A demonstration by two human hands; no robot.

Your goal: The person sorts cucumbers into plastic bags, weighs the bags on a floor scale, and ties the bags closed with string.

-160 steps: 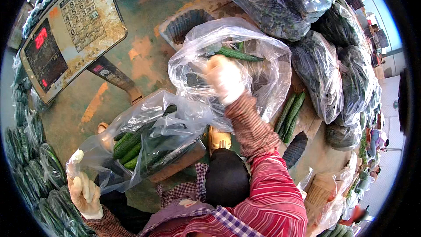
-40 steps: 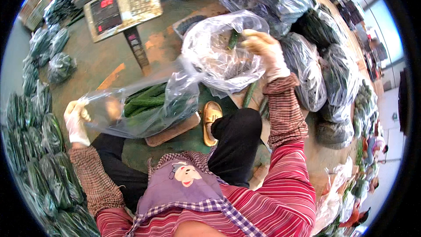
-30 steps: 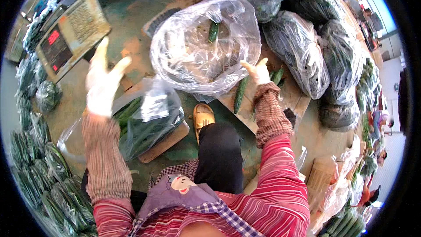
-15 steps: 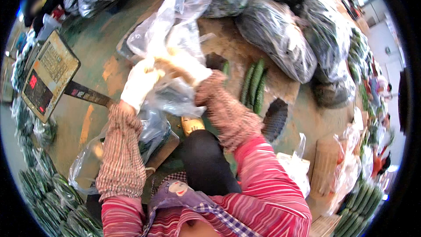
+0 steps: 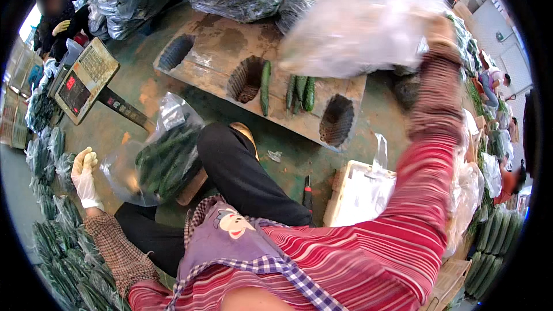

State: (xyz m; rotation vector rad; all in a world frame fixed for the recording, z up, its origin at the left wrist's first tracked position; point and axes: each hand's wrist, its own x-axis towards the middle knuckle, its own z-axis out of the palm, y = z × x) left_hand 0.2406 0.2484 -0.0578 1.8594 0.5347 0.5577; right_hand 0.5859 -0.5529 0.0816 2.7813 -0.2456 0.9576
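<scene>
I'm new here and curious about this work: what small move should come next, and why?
Perhaps the left hand should take the loose edge of the cucumber-filled bag. That hand looks empty and is close beside the bag, while the right hand is out at the far right, blurred, with a large clear bag.
</scene>
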